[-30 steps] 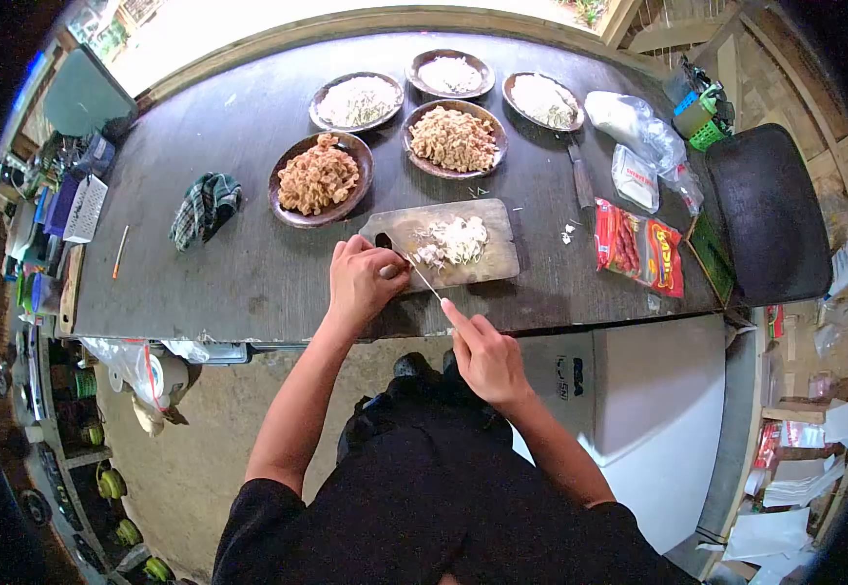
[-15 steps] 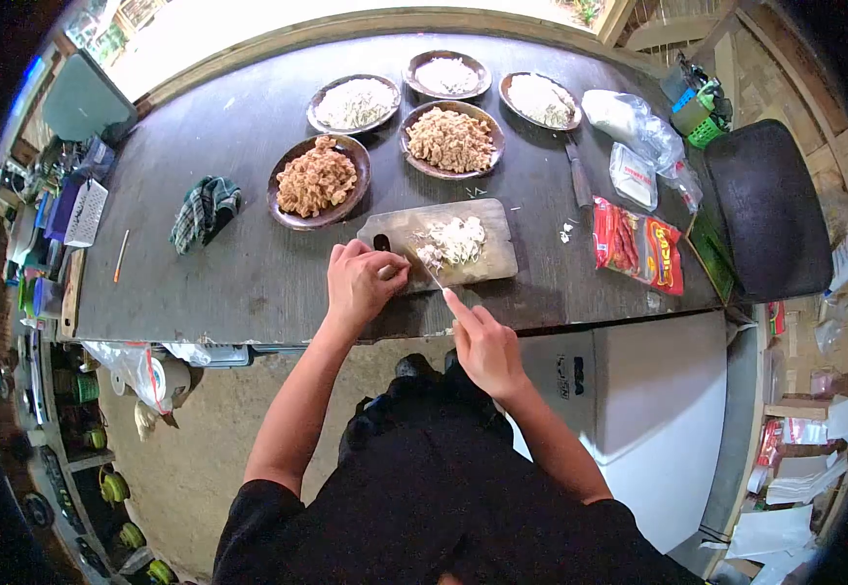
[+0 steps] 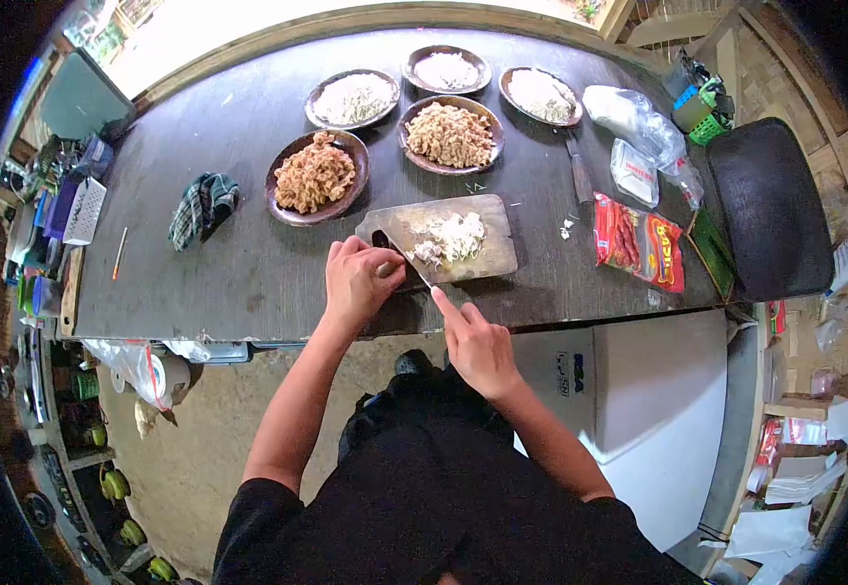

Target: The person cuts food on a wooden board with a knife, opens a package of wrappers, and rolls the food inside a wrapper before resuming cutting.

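A wooden cutting board [image 3: 497, 255] lies near the table's front edge, with a pile of chopped white pieces [image 3: 455, 237] on it. My left hand [image 3: 361, 281] is closed at the board's left side, its fingers round a small piece that is mostly hidden. My right hand [image 3: 478, 351] grips a knife [image 3: 418, 270], whose blade slants up and left over the board, next to the left fingertips. A dark oval spot [image 3: 380, 239] shows at the board's upper left.
Behind the board stand plates of brown crumbly food [image 3: 315, 178] and plates of white shreds [image 3: 354, 99]. A checked cloth [image 3: 204, 209] lies left. Another knife [image 3: 578, 171], a red packet [image 3: 638, 244] and plastic bags [image 3: 638, 127] lie right, beside a black chair [image 3: 770, 210].
My right hand and the knife have moved slightly left, bringing the blade closer to the left fingers. My left hand has barely moved.
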### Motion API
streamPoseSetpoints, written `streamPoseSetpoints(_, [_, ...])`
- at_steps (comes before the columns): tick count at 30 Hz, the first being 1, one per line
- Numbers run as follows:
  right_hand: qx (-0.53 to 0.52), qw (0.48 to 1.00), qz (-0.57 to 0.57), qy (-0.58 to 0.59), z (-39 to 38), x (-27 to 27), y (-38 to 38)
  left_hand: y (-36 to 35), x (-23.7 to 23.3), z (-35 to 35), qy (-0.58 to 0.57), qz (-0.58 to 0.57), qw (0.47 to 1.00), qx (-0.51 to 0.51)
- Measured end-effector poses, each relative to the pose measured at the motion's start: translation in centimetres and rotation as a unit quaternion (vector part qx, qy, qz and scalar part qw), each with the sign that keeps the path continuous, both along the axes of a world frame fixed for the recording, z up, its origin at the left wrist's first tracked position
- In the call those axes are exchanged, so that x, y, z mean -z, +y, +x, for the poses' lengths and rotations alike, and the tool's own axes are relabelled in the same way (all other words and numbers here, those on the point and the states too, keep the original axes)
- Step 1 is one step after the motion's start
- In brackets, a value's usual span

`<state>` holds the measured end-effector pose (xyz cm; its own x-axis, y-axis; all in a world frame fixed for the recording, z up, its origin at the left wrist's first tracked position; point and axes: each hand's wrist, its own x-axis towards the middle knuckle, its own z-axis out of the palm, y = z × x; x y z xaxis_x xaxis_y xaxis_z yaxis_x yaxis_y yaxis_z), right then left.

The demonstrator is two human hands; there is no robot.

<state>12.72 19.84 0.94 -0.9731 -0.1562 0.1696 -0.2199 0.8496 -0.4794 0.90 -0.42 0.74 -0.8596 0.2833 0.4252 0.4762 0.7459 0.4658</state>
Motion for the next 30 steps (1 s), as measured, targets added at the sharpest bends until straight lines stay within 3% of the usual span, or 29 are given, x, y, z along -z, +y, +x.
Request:
streamPoseSetpoints(6, [0.001,1.0,-0.025,0.014,0.5,0.0,0.6,-0.4,0.7,-0.1,0.048,-0.011,0.999,0.019])
streamPoseSetpoints(30, [-0.005,0.999,-0.036,0.003,0.6,-1.4,1.1,-0.4,0.4,-0.1,-0.015,0.007,1.0,0.012])
